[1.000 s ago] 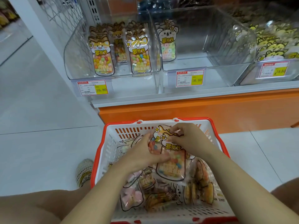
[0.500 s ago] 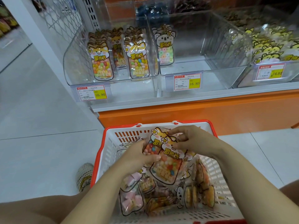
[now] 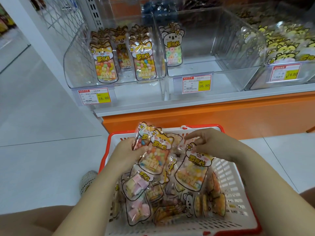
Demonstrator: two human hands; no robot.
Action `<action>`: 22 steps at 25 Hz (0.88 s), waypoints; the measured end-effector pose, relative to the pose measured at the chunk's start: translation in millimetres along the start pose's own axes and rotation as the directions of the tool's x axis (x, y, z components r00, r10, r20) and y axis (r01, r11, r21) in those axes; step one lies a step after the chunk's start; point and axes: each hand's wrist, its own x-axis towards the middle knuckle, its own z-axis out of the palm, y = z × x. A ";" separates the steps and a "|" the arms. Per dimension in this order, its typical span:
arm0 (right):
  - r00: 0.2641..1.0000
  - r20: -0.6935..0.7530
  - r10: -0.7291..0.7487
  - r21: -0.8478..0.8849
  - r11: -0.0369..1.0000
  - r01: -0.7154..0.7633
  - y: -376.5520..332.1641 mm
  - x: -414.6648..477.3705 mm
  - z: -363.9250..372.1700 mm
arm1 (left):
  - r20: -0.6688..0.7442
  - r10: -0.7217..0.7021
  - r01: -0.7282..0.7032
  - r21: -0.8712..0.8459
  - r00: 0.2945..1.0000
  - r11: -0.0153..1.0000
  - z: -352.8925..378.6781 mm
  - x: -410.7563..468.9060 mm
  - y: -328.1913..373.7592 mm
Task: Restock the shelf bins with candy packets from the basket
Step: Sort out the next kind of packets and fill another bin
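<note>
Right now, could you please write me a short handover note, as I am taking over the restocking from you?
Left hand grips two jelly bean packets, lifted over the basket.
Right hand pinches the top of a pastel candy packet lying in the basket.
Left bin already holds rows of the same jelly bean kind; middle bin shows only one koala packet.
Left to do: shelve the held packets, then the many others in the basket.
</note>
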 end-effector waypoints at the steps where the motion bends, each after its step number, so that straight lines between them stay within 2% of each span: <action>1: 1.000 -0.020 -0.013 -0.017 1.000 0.012 -3.5 -1.5 -2.9 | -0.019 -0.010 0.010 0.016 1.000 1.000 -1.7 0.1 -1.7; 3: 0.998 -0.055 -0.038 0.010 0.999 0.039 -11.6 -4.3 -3.0 | 0.027 -0.007 0.007 -0.011 1.000 1.000 2.1 -3.6 -0.5; 5: 0.994 -0.085 -0.071 0.077 0.994 0.077 -18.3 -2.9 9.4 | 0.143 -0.011 0.026 -0.104 0.990 0.994 13.9 -11.7 6.7; 7: 0.981 -0.167 -0.100 0.090 0.989 0.117 -18.7 2.8 26.8 | 0.198 -0.014 0.051 -0.180 0.980 0.982 26.5 -15.3 11.7; 9: 0.960 -0.262 -0.094 0.048 0.993 0.110 -11.9 10.7 37.1 | 0.195 0.003 0.038 -0.206 0.981 0.978 34.2 -18.9 14.4; 12: 0.957 -0.290 -0.013 0.063 0.997 0.033 -0.6 16.7 37.1 | 0.170 -0.043 0.088 -0.269 0.984 0.959 41.3 -21.0 9.9; 14: 0.946 -0.325 -0.019 0.025 0.999 0.028 1.6 18.1 38.1 | 0.154 -0.075 0.121 -0.315 0.985 0.941 43.3 -22.1 12.4; 18: 0.909 -0.398 -0.123 0.006 0.991 0.137 -5.6 21.4 48.0 | 0.281 -0.072 0.145 -0.248 0.957 0.958 41.2 -26.2 21.4; 22: 0.892 -0.434 -0.129 0.108 0.975 0.193 -10.2 25.8 59.7 | 0.279 0.007 0.066 -0.252 0.960 0.965 47.5 -30.7 19.2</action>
